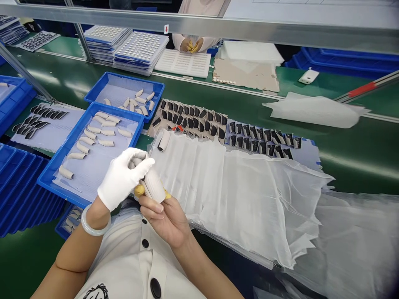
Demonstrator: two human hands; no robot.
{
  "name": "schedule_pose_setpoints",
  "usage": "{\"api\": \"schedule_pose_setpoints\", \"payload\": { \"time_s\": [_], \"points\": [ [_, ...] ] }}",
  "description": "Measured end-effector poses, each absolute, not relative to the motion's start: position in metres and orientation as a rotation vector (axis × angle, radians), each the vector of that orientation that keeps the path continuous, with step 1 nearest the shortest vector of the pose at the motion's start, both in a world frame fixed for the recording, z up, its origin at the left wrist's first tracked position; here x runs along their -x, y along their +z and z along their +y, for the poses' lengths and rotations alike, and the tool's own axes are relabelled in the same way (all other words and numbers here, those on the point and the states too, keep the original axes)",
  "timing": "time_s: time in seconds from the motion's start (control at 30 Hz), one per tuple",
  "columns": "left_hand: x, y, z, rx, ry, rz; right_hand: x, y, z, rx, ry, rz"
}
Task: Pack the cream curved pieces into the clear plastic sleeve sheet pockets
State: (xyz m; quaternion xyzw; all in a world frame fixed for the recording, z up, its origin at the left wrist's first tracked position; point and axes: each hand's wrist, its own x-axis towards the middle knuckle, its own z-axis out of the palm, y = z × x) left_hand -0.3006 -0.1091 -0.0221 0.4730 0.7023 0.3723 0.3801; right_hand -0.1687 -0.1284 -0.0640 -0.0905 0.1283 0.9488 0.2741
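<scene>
My left hand (120,178) wears a white glove and closes around the upper end of a curved cream piece (156,187). From below, my right hand (168,218), with yellow finger covers on some fingertips, grips the same piece. Its cream outer face is turned up; the inner side is mostly hidden by my fingers. To the left, a blue tray (46,182) lined with white sheets carries several curved cream pieces (106,143). A similar piece with a dark inner side (163,141) lies just beyond my hands on white translucent sheets (249,182).
Black-and-cream pieces stand in rows on a beige board (152,129) and a blue-white sheet (307,153). A second blue tray (123,74) sits behind. Stacked blue trays (28,187) are at left. A metal rail (199,25) crosses above; another person's hands (191,45) work beyond.
</scene>
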Motion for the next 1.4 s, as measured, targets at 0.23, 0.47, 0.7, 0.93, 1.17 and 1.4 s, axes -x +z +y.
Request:
{"api": "schedule_pose_setpoints", "payload": {
  "time_s": [0.23, 0.47, 0.7, 0.93, 1.17, 1.4],
  "points": [
    [0.304, -0.024, -0.110, -1.180, 1.002, 1.813, 0.170, -0.056, -0.132, 0.257, 2.539, 0.465],
    [0.310, -0.026, -0.112, -1.216, 1.124, 1.512, 0.173, -0.067, -0.132, 0.367, 2.453, 0.001],
    [0.315, -0.035, -0.114, -1.155, 1.219, 1.402, 0.166, -0.064, -0.129, 0.677, 2.226, -0.458],
    [0.325, -0.033, -0.116, -1.349, 1.191, 1.445, 0.160, -0.063, -0.129, 0.987, 2.072, -0.961],
    [0.322, -0.034, -0.114, -1.640, 1.124, 1.641, 0.163, -0.068, -0.132, 1.160, 2.028, -1.156],
    [0.314, -0.057, -0.094, -1.122, 1.104, 1.638, 0.155, -0.068, -0.144, 1.021, 1.819, -0.950]
  ]
}}
